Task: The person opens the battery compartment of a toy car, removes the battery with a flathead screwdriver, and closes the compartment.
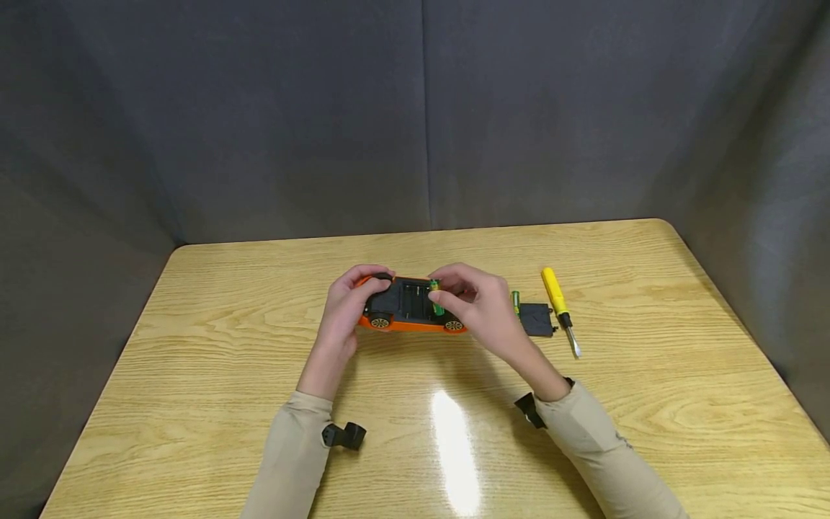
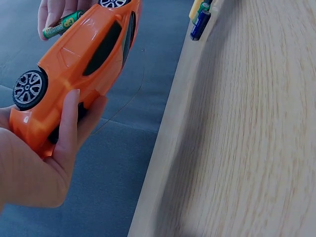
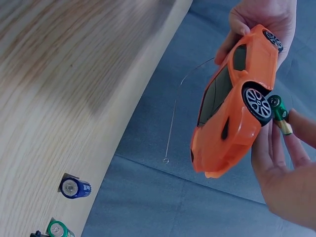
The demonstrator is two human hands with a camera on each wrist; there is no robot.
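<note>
An orange toy car (image 1: 415, 326) is held wheels up above the table, its black underside facing the head camera. My left hand (image 1: 340, 306) grips one end of it, thumb on the underside and fingers along the body. In the underside lies an uncovered battery compartment (image 1: 416, 301). Between thumb and fingers my right hand (image 1: 486, 306) pinches a green battery (image 1: 436, 300) over the compartment's right end. The left wrist view shows this green battery (image 2: 62, 24) beside the car; whether it touches the compartment, I cannot tell. A thin wire antenna (image 3: 172, 118) hangs from the car.
On the wooden table (image 1: 227, 346), right of the car, lie a black battery cover (image 1: 535, 320), another green battery (image 1: 515, 299) and a yellow-handled screwdriver (image 1: 556, 292). A blue battery (image 3: 74, 188) shows in the right wrist view. Dark fabric walls (image 1: 292, 130) surround the table.
</note>
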